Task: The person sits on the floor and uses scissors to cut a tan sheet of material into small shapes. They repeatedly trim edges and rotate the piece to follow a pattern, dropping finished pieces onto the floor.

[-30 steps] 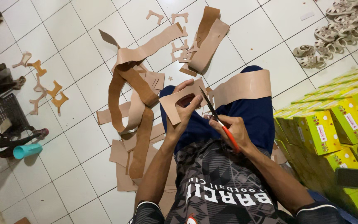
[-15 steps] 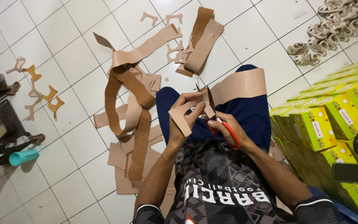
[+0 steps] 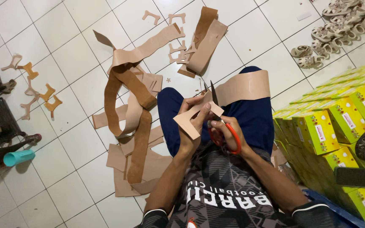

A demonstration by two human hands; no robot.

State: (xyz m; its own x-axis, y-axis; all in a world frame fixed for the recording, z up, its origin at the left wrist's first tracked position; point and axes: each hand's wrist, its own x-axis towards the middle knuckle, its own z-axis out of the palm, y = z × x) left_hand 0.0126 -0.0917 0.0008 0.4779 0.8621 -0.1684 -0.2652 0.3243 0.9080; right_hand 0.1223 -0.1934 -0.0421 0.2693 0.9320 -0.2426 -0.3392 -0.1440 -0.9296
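Observation:
My left hand (image 3: 193,120) grips the near end of a long tan leather strip (image 3: 241,88) that runs across my lap to the right. My right hand (image 3: 227,134) holds red-handled scissors (image 3: 222,122), blades pointing up and away through the strip just beside my left fingers. Both hands are close together above my blue trousers.
Long curled tan and brown strips (image 3: 129,90) and flat offcuts (image 3: 142,169) lie on the white tile floor at left. Small cut shapes (image 3: 36,88) are scattered far left. Yellow-green boxes (image 3: 334,131) stack at right, sandals (image 3: 339,29) at top right, a teal cylinder (image 3: 18,157) at left.
The piece in my left hand has turned and dropped slightly, and the scissors have cut further along the strip. The hands stayed over my lap.

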